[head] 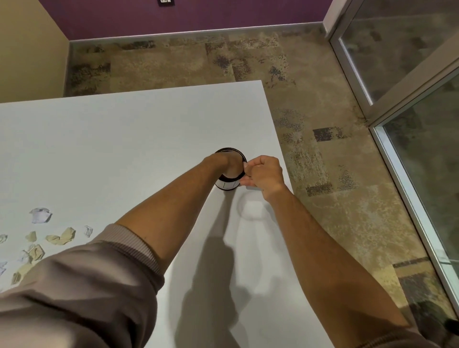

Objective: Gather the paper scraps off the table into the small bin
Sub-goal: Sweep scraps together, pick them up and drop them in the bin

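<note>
A purple painted wall (188, 15) runs along the top of the frame, with a small dark wall plate (166, 2) at its upper edge. A pale yellow wall (27, 49) fills the upper left. A grey metal skirting strip (198, 33) meets the mottled tan and brown patchwork floor (173, 62). On the right stand aluminium-framed glass door panels (402, 57) (the floor shows through them). A smooth white rectangular table (119, 139) spans the left and centre, crossed by soft shadows.
</note>
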Available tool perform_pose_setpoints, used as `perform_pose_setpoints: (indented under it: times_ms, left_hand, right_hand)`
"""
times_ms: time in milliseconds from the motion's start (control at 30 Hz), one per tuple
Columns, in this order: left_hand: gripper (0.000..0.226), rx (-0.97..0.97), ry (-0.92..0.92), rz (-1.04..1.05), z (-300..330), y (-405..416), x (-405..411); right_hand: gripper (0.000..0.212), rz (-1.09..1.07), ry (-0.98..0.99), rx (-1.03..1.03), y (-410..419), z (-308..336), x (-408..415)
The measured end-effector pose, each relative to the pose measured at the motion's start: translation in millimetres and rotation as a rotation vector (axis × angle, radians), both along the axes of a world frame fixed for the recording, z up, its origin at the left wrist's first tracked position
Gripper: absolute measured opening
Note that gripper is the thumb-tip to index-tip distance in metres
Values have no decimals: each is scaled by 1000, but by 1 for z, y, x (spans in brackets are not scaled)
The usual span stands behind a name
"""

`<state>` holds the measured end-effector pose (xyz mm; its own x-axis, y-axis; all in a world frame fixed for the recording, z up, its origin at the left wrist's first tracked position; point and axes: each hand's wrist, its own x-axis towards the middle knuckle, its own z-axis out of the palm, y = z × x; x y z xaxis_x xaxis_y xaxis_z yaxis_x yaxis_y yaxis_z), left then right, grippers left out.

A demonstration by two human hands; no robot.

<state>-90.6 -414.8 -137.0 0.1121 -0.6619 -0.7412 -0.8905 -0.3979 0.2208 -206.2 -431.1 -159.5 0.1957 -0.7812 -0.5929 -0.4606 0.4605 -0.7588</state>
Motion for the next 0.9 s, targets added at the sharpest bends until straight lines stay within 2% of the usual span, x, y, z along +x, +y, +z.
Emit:
perform_pose_setpoints:
  times_ms: [233,333,400,500,567,900]
  left_hand:
    - [27,-10,14,32,0,-3,0]
    - [17,-142,-12,126,-3,3,-1]
    - [26,-233,-8,215,-2,10,-1]
    - [16,-362,2,324,8,18,3]
    - [19,-448,14,398,16,24,9]
    - [21,-763,185,649,47,106,31]
  right_hand:
    - [15,16,7,9,-2,-3,-3]
    - [17,24,31,-21,-2,1,-3]
    - [18,32,52,-51,-1,3,-4]
    - [19,58,103,-111,1,6,-5]
    - [20,68,150,-156,0,9,-5]
    - [34,30,126,-330,27,29,-6]
